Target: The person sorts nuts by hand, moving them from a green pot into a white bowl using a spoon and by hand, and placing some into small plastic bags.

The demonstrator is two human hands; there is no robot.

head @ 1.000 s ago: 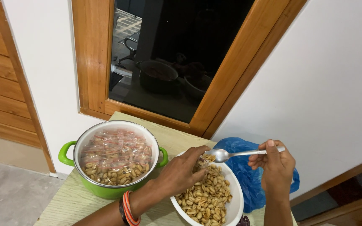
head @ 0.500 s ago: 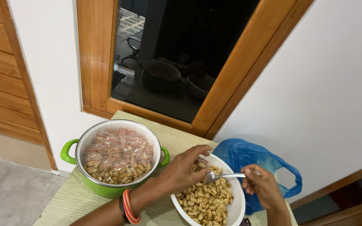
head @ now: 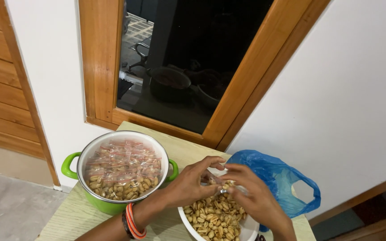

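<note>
Right hand (head: 255,198) dropped the spoon, joining left hand (head: 190,183) over tan nuts (head: 211,218).

Small clear packet (head: 213,178) over white bowl (head: 246,228) of peanuts (head: 211,216)

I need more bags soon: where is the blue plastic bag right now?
The blue plastic bag lies at the table's right end, beside the white bowl and just beyond the right hand.

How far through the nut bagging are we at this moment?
Done: the green pot already holds a heap of small filled clear packets. In hand: the left hand and right hand pinch a small clear bag over the white bowl. Left: the loose nuts in that bowl, a good layer.
</note>
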